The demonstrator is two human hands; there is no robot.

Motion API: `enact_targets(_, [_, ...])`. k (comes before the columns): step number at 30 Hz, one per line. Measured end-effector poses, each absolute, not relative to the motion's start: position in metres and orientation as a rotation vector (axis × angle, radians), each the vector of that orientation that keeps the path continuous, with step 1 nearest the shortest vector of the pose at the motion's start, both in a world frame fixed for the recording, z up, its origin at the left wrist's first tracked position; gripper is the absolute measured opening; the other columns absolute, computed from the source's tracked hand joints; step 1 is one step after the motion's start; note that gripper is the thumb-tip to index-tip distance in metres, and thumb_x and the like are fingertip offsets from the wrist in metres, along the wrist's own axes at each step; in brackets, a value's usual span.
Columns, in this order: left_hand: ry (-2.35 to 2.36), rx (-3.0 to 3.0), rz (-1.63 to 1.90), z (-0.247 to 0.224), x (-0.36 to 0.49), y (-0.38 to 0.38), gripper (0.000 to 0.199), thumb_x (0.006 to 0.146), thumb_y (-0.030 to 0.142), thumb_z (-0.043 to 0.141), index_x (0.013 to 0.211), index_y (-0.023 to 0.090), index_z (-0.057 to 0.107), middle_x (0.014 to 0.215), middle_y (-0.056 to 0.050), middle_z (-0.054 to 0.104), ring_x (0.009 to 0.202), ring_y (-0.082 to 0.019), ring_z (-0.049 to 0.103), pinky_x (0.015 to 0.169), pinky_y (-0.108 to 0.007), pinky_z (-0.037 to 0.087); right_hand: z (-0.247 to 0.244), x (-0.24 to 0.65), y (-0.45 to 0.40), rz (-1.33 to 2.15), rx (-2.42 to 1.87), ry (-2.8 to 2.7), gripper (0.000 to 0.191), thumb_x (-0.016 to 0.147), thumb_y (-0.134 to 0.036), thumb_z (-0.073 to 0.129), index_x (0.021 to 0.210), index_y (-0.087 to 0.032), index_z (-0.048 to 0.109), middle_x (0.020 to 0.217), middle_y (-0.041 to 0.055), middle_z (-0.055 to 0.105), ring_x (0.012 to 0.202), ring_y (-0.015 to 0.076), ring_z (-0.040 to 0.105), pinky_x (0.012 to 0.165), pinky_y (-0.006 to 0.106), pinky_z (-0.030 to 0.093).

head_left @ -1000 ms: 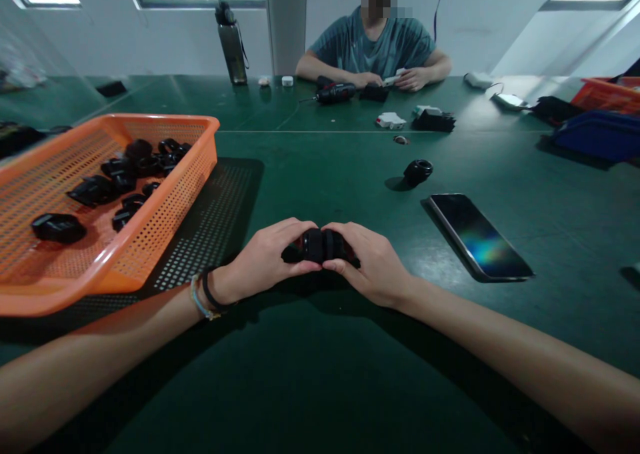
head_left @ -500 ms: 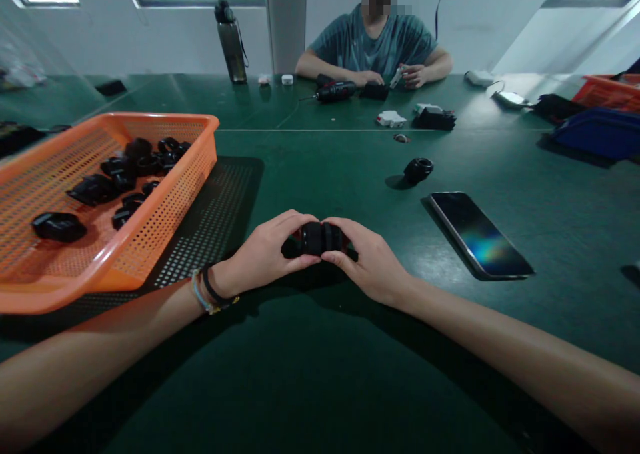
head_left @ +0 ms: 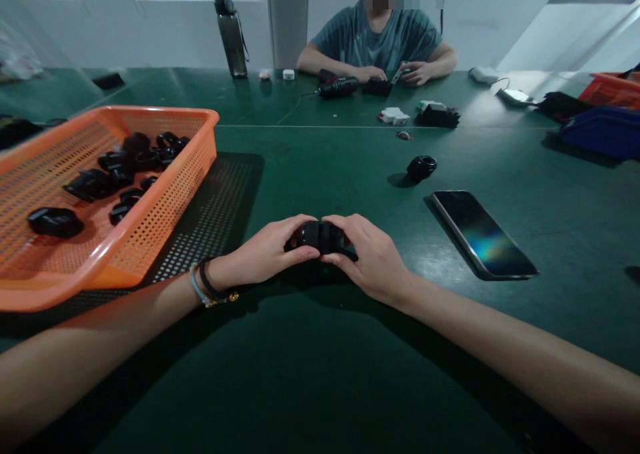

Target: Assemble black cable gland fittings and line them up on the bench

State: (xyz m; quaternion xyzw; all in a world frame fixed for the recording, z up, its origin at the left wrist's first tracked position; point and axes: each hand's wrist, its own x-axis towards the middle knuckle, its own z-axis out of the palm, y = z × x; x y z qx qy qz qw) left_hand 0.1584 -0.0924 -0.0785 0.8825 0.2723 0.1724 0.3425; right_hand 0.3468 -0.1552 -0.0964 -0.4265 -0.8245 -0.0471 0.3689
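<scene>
Between my two hands is a black ribbed cable gland (head_left: 321,236), lying sideways just above the green table. My left hand (head_left: 273,249) grips its left end between thumb and fingers. Its right end is pinched by my right hand (head_left: 373,257), thumb in front and fingers behind. The fingers partly cover both ends. A similar black fitting (head_left: 421,168) lies on the table beyond my right hand. To the left, an orange perforated basket (head_left: 167,231) holds several black fittings (head_left: 93,184).
Right of my hands lies a smartphone (head_left: 484,234). Across the table (head_left: 300,374) sits a person (head_left: 380,44) with a power drill (head_left: 337,87) before them. A bottle (head_left: 233,41) stands at the back, a blue bin (head_left: 600,133) at the right.
The view has shifted slightly. Both hands keep their hold on the cable gland, and the fingers of my right hand have shifted a little around its end.
</scene>
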Motion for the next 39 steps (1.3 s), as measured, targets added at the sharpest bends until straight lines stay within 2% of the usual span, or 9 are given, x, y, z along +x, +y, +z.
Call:
enact_targets(9, [0.722, 2.340, 0.519, -0.081, 0.161, -0.102, 0.032, 0.088, 0.038, 0.047, 0.108, 0.013, 0.050, 0.106, -0.011, 0.060, 0.094, -0.023, 0.058, 0.082, -0.035, 0.047, -0.098, 0.346, -0.156, -0.131, -1.078, -2.119, 0.042, 0.095, -0.049, 0.033, 0.107, -0.012, 0.050, 0.090, 0.0133, 0.069, 0.076, 0.0211, 0.065, 0.065, 0.034, 0.055])
enact_targets(15, [0.710, 2.379, 0.571, -0.083, 0.160, -0.104, 0.034, 0.089, 0.043, 0.047, 0.107, 0.014, 0.049, 0.102, -0.009, 0.060, 0.089, -0.022, 0.058, 0.077, -0.034, 0.047, -0.097, 0.348, -0.156, -0.025, -1.076, -2.110, 0.044, 0.094, -0.052, 0.033, 0.109, -0.014, 0.051, 0.094, 0.0126, 0.068, 0.081, 0.0212, 0.066, 0.069, 0.034, 0.055])
enact_targets(23, [0.695, 2.426, 0.591, -0.084, 0.160, -0.104, 0.045, 0.089, 0.055, 0.042, 0.108, 0.014, 0.049, 0.102, -0.011, 0.059, 0.089, -0.023, 0.057, 0.077, -0.036, 0.048, -0.096, 0.348, -0.158, 0.142, -1.134, -2.083, 0.044, 0.093, -0.053, 0.035, 0.110, -0.016, 0.051, 0.098, 0.0132, 0.069, 0.087, 0.0227, 0.067, 0.074, 0.037, 0.055])
enact_targets(28, [0.689, 2.461, 0.583, -0.085, 0.159, -0.103, 0.051, 0.087, 0.061, 0.039, 0.107, 0.015, 0.049, 0.101, -0.010, 0.058, 0.089, -0.023, 0.057, 0.078, -0.037, 0.049, -0.093, 0.346, -0.160, 0.279, -1.212, -2.047, 0.037, 0.092, -0.047, 0.042, 0.107, -0.015, 0.053, 0.097, 0.0125, 0.069, 0.085, 0.0233, 0.066, 0.071, 0.037, 0.054])
enact_targets(39, [0.675, 2.507, 0.586, -0.086, 0.157, -0.102, 0.044, 0.087, 0.055, 0.045, 0.107, 0.015, 0.048, 0.103, -0.009, 0.057, 0.092, -0.022, 0.056, 0.082, -0.035, 0.048, -0.086, 0.342, -0.162, 0.524, -1.350, -1.974, 0.023, 0.086, -0.027, 0.050, 0.104, -0.014, 0.054, 0.090, 0.0087, 0.069, 0.074, 0.0192, 0.063, 0.065, 0.031, 0.050])
